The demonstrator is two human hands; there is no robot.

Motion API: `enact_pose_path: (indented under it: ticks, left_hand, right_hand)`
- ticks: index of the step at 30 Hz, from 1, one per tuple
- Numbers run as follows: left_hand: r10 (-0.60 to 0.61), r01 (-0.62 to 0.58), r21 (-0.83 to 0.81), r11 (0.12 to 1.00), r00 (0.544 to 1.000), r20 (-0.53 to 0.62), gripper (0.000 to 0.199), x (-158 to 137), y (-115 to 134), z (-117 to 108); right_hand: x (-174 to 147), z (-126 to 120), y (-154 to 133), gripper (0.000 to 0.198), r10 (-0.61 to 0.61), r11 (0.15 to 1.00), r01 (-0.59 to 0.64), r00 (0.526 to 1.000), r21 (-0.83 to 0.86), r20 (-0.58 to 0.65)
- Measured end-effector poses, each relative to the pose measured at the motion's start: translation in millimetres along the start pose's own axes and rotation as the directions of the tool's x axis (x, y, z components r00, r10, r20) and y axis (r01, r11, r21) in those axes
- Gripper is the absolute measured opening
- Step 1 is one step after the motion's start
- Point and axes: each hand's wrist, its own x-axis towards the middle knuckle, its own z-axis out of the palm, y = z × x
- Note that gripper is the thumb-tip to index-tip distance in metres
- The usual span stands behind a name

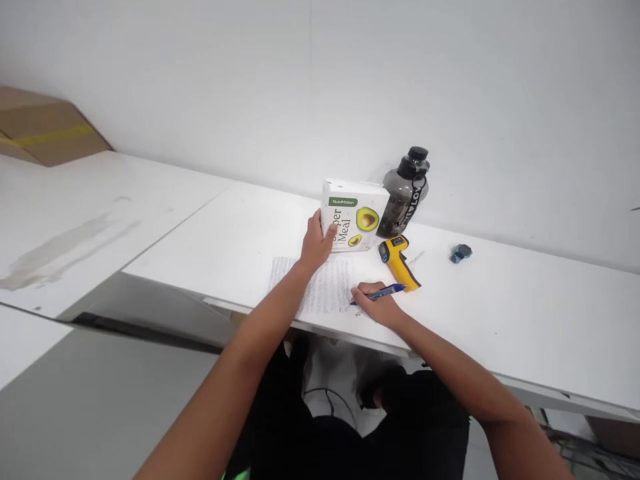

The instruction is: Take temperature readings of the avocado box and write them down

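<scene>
My left hand [317, 243] grips the left side of a white meal box [345, 230] printed with avocados, which stands on the white table. A blue pen [383, 293] is held in my right hand [377, 305], its tip down at the right edge of a sheet covered in dense handwriting [323, 287]. Some marks show just below the pen tip, too small to read. Just beyond my right hand lies a yellow infrared thermometer gun [400, 263], close to the pen's back end.
Behind the box, against the wall, stands a dark see-through water bottle [404, 193] with a black cap. A blue-banded watch [461, 253] lies farther right on the table [525, 313]. At the far left sits a cardboard box [50, 127] with yellow tape.
</scene>
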Motion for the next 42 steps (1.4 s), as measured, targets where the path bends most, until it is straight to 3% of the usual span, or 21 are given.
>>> enact_pose_path:
  ticks: [12,24,30,35,37,42]
  left_hand:
    - [0.030,-0.031,-0.048,0.998,0.999,-0.013,0.084,2,-13,6]
    - [-0.015,0.015,0.014,1.000,0.999,0.036,0.091,-1,2,-1]
    - [-0.023,0.023,0.014,1.000,1.000,0.012,0.083,2,1,2]
    - [-0.049,0.049,0.006,0.999,0.999,0.012,0.077,4,1,4]
    - [-0.068,0.068,-0.012,0.998,0.998,-0.006,0.076,5,2,4]
    - [-0.121,0.121,-0.064,0.991,0.993,-0.004,0.078,8,6,3]
  right_hand:
    - [-2,-1,3,0.047,-0.065,0.997,0.066,0.997,-0.037,0.039]
    - [2,1,5,0.044,-0.009,1.000,0.009,1.000,-0.007,-0.006]
    - [3,3,17,0.045,-0.010,1.000,0.010,1.000,0.008,-0.005]
    - [9,-2,18,0.043,0.056,0.998,-0.052,0.986,0.026,-0.154]
    - [13,-5,15,0.042,0.077,0.996,-0.086,0.943,-0.013,-0.324]
    - [18,-7,10,0.036,0.002,0.991,-0.061,0.898,-0.120,-0.440]
